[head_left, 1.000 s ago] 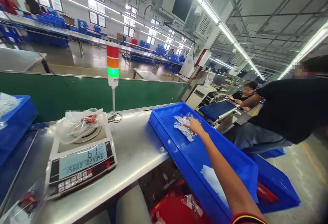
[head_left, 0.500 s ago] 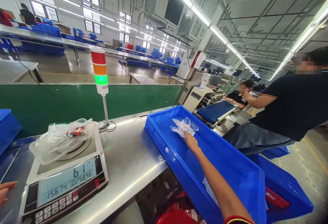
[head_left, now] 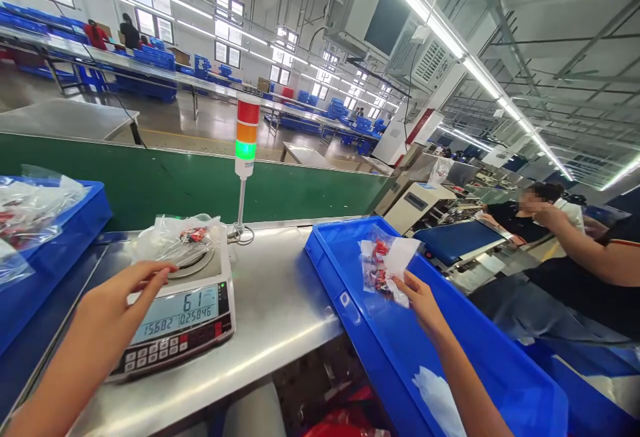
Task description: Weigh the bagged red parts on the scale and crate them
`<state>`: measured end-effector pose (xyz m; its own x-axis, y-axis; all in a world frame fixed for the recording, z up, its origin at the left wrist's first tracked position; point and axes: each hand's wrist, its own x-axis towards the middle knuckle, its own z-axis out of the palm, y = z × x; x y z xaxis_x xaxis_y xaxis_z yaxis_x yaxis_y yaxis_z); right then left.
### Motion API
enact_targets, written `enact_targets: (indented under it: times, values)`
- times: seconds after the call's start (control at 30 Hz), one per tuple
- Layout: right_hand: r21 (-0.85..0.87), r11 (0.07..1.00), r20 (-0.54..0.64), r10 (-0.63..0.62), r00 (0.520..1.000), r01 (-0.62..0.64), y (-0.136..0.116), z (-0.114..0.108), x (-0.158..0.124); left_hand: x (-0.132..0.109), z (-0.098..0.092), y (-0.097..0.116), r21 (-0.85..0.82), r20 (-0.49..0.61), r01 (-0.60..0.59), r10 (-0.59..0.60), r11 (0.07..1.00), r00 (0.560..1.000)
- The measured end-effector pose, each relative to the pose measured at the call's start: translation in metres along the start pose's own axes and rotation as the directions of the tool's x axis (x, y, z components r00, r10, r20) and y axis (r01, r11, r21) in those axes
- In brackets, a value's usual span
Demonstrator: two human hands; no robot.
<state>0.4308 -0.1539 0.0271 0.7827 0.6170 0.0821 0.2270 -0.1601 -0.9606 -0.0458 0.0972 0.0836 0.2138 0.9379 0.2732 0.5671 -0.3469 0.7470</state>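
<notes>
In the head view, my right hand [head_left: 417,295] is closed on a clear plastic bag [head_left: 374,265] with small red parts and a white paper in it. The bag is over the far end of a long blue bin [head_left: 480,350]. My left hand [head_left: 133,290] reaches over the counting scale [head_left: 175,317], fingers stretched out and nothing visible in them. Its fingertips are near a clear bag [head_left: 165,237] with red and black parts, which lies on the scale's round pan. The scale's display shows 61. Whether the fingers touch that bag, I cannot tell.
A blue bin [head_left: 75,223] of bagged parts stands at the left. Behind the scale rises a signal light [head_left: 245,147], lit green. White paper [head_left: 435,393] lies in the long bin. At the right are a machine with a blue belt [head_left: 455,243] and two co-workers.
My left hand has come in from the left edge to the scale. My right hand has raised its bag, whose red parts now show. The view has turned left.
</notes>
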Motion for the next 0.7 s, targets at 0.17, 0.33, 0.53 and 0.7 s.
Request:
enact_targets:
  times: [0.17,0.33,0.53,0.7]
  values:
    - [0.354,0.935,0.079,0.013,0.997,-0.04,-0.047,0.052,-0.045,-0.011,0.036,0.022,-0.26,0.216,0.029,0.028,0.965,0.976]
    - [0.502,0.85,0.297,0.004,0.955,-0.16,-0.045,0.126,-0.104,-0.037,0.095,0.034,-0.632,0.563,0.34,0.112,0.696,0.819]
    - [0.424,0.855,0.485,0.065,0.872,-0.299,-0.007,0.168,-0.115,-0.06,0.168,0.019,-0.686,0.648,0.522,0.098,0.507,0.756]
    - [0.162,0.96,0.424,0.141,0.895,-0.228,0.037,0.172,-0.066,-0.065,0.237,0.006,-0.489,0.56,0.325,0.006,0.809,0.828]
